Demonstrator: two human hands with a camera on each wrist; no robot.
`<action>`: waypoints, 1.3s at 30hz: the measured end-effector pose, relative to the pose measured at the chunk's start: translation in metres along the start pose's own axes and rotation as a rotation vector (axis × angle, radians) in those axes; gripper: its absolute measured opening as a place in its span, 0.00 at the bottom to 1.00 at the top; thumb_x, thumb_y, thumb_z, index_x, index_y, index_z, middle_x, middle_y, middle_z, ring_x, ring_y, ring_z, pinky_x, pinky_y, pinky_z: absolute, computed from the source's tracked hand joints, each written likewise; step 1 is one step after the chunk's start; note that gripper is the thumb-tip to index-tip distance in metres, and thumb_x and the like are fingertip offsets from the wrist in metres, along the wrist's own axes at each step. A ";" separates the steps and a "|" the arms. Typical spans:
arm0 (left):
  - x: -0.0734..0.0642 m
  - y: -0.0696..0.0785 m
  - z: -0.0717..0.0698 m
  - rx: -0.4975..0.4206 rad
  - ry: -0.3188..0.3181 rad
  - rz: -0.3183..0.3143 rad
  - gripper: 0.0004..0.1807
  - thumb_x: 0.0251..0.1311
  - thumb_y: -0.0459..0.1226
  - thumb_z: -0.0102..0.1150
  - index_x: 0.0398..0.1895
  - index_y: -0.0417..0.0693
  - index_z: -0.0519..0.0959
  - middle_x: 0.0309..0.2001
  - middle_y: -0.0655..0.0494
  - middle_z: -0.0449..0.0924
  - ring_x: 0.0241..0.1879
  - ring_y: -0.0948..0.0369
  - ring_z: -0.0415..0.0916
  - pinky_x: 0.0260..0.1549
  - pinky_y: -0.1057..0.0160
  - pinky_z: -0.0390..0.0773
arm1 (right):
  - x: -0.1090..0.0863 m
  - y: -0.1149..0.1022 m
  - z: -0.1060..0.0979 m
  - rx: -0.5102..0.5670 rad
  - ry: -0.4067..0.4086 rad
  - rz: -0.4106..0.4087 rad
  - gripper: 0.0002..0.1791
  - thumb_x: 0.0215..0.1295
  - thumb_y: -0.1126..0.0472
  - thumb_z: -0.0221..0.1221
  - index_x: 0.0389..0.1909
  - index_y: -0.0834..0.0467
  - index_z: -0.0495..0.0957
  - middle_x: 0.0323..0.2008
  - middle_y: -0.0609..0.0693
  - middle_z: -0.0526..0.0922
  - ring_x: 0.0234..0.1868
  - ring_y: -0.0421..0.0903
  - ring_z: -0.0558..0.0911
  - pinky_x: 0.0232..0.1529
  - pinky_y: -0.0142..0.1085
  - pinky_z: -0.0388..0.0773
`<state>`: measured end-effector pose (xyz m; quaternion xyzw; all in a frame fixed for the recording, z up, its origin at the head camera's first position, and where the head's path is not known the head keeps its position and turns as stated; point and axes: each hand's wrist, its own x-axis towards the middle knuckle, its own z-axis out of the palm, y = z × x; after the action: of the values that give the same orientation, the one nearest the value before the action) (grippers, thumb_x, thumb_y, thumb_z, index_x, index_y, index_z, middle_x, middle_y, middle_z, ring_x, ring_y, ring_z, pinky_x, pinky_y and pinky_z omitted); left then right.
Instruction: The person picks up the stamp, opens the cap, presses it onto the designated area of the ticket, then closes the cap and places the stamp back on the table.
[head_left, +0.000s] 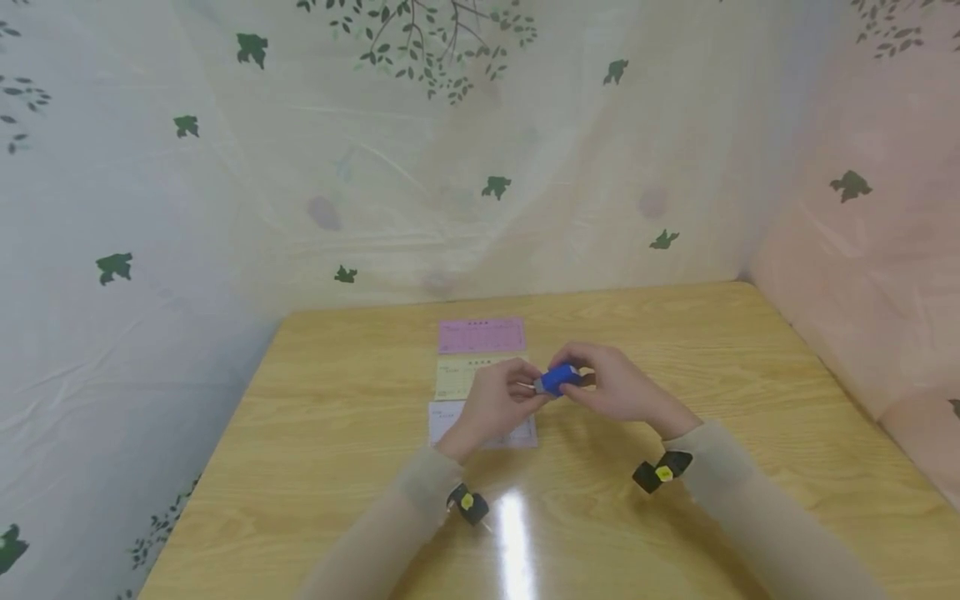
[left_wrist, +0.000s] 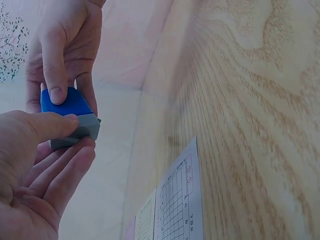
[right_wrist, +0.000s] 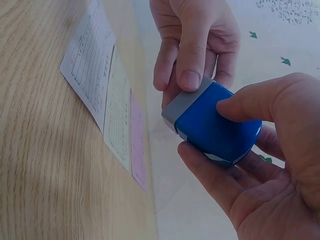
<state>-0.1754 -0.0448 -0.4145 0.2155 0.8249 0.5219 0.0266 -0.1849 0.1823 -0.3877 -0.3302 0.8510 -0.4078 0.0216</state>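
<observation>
Both hands meet on a small blue stamp [head_left: 560, 378], held above the table. Its rounded blue body is between the thumb and fingers of my right hand [head_left: 613, 385]. My left hand [head_left: 497, 402] pinches the grey cap [right_wrist: 186, 104] at the stamp's other end, thumb on one face and fingers beneath, as the left wrist view shows. The cap sits right against the blue body [left_wrist: 67, 104], and the stamp's underside is covered by it.
Three printed slips lie in a column on the wooden table [head_left: 315, 467]: a pink slip [head_left: 482, 336] at the back, a pale yellow slip [head_left: 454, 379] in the middle and a white slip [head_left: 444, 417] nearest. A leaf-patterned curtain [head_left: 420, 183] hangs behind the table.
</observation>
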 end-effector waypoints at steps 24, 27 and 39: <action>-0.002 -0.005 -0.006 -0.019 -0.014 0.002 0.12 0.62 0.31 0.75 0.47 0.38 0.84 0.49 0.41 0.90 0.45 0.49 0.92 0.43 0.70 0.89 | 0.007 0.006 0.005 0.046 -0.050 -0.014 0.12 0.69 0.70 0.67 0.50 0.56 0.83 0.49 0.52 0.87 0.54 0.53 0.88 0.48 0.36 0.91; -0.001 -0.004 -0.008 -0.028 -0.024 0.000 0.13 0.62 0.31 0.75 0.48 0.38 0.84 0.51 0.42 0.90 0.46 0.49 0.92 0.43 0.70 0.90 | 0.007 0.005 0.004 0.050 -0.043 -0.010 0.13 0.68 0.70 0.68 0.50 0.55 0.83 0.49 0.50 0.87 0.53 0.51 0.87 0.48 0.37 0.91; 0.000 0.001 -0.016 -0.017 0.007 0.025 0.12 0.64 0.33 0.74 0.48 0.39 0.85 0.51 0.42 0.90 0.46 0.49 0.92 0.44 0.70 0.90 | 0.012 0.003 0.003 0.058 -0.014 -0.017 0.13 0.69 0.70 0.68 0.51 0.56 0.82 0.49 0.51 0.87 0.52 0.51 0.88 0.49 0.39 0.92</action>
<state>-0.1798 -0.0581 -0.4063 0.2238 0.8177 0.5300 0.0188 -0.1954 0.1744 -0.3890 -0.3394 0.8358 -0.4303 0.0339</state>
